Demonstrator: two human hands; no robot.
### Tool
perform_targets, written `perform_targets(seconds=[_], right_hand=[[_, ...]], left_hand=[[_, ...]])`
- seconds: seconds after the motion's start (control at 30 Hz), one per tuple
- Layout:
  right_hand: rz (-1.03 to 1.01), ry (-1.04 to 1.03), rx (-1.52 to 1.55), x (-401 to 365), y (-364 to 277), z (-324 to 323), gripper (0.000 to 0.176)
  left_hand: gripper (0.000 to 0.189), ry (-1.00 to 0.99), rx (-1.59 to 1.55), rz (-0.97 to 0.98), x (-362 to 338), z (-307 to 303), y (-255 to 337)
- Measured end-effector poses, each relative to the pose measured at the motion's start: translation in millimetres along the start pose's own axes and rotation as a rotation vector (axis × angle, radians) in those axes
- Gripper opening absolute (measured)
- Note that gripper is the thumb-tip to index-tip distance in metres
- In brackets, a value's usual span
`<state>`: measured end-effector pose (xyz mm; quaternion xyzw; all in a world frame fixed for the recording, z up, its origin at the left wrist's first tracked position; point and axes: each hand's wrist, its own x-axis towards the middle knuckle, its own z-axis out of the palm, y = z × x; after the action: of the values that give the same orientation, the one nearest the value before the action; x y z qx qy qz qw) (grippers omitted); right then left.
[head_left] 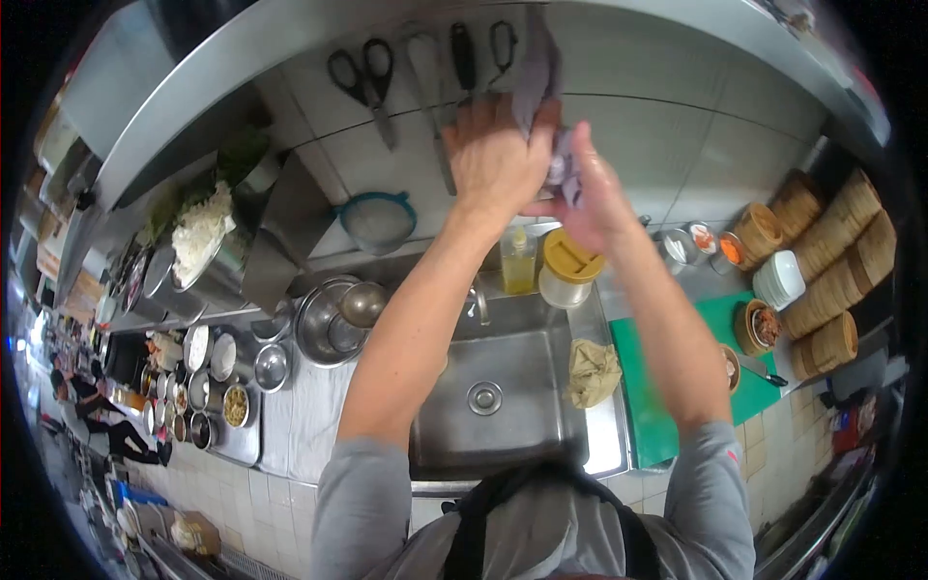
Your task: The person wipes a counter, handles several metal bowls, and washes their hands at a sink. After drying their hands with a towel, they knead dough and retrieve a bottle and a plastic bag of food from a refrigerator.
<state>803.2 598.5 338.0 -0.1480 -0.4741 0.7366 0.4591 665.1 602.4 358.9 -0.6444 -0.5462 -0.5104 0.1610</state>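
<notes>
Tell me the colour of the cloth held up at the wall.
The cloth is greyish purple; the head view shows it.

Both arms reach up to the wall above the sink point(541, 425). The left hand point(498, 155) and the right hand point(592, 198) are close together, and both hold a grey cloth point(539, 63). The cloth goes up past the hands and seems to hang from the shelf edge, but it is blurry there. Scissors point(362, 72) hang on the wall to the left. Below the hands, a bottle point(518, 261) and a jar with a yellow lid point(568, 266) stand side by side behind the sink. A crumpled brown rag point(592, 372) lies at the sink's right edge, beside a green board point(643, 387). Metal bowls point(333, 324) sit on the counter point(300, 406) to the left.
</notes>
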Motion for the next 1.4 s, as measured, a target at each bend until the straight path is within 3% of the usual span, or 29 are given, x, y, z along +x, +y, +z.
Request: perform_targets(seconds=[0.03,0.07,0.13,0.17,0.3,0.33,0.4,0.5,0.6,0.63,0.67,0.7,0.73,0.8,1.03,1.13,1.2,1.23,1.27,1.3,1.33,1.4], right_hand=[[-0.046,0.038,-0.06,-3,-2,10,0.053],[-0.03,0.016,-0.058,-4,-4,16,0.053],[-0.014,0.052,-0.346,-5,-8,20,0.037],[0.007,0.059,-0.314,-2,-9,26,0.027],[0.036,0.072,-0.383,11,-14,23,0.023],[0.019,0.037,-0.448,16,-12,20,0.022],[0.007,0.013,-0.509,24,-10,20,0.022],[-0.291,0.117,-0.718,33,-7,25,0.023],[-0.256,0.136,-0.957,33,-15,31,0.028],[-0.244,0.14,-0.955,36,-12,29,0.028],[-0.361,0.149,-1.027,39,-9,25,0.031],[-0.479,0.158,-1.097,42,-5,22,0.034],[-0.464,0.161,-1.094,44,-2,18,0.034],[-0.438,0.125,-1.093,50,3,11,0.032],[-0.506,0.164,-1.123,55,18,2,0.029],[-0.432,0.143,-1.037,36,23,10,0.032],[-0.581,0.071,-0.94,23,43,9,0.035],[-0.478,0.057,-0.845,9,52,9,0.047],[-0.46,0.072,-0.843,-8,62,8,0.047],[-0.265,0.028,-0.932,-24,73,9,0.051],[-0.064,-0.019,-1.01,-39,87,8,0.055],[0.032,-0.243,-1.083,-75,141,-14,0.056]], left_hand=[[0.074,-0.113,0.048,-0.126,4,-1,-4],[0.074,-0.101,0.065,-0.142,15,-10,-8],[0.079,-0.761,-0.701,-0.533,35,-21,-14],[0.079,-0.756,-0.699,-0.54,37,-20,-21],[0.05,-0.971,-1.303,-0.473,44,-8,-32],[0.05,-0.984,-1.311,-0.473,47,-11,-26],[0.049,-0.832,-1.143,-0.282,52,-22,-8],[0.039,-0.683,-1.12,-0.404,58,-17,8],[0.04,-0.568,-1.045,-0.494,64,-22,25],[0.052,-0.528,-0.673,-0.528,69,-28,34],[0.07,-0.481,-0.301,-0.547,72,-34,41],[0.067,-0.421,-0.296,-0.458,66,-40,47],[0.067,-0.431,-0.295,-0.468,66,-30,41],[0.055,-0.289,0.193,-0.067,71,-3,27],[0.047,-0.277,0.368,0.095,65,-14,25],[0.052,-0.29,0.304,-0.009,65,-21,31],[0.057,-0.501,-0.042,-0.561,58,-41,36],[0.053,-0.475,-0.253,-0.613,47,-45,29],[0.051,-0.439,-0.459,-0.67,33,-46,16],[0.04,-0.417,-1.031,-0.824,24,-23,-13],[0.04,-0.431,-1.028,-0.843,16,-35,-14],[0.033,-0.528,-1.036,-1.044,-4,-63,-5]])
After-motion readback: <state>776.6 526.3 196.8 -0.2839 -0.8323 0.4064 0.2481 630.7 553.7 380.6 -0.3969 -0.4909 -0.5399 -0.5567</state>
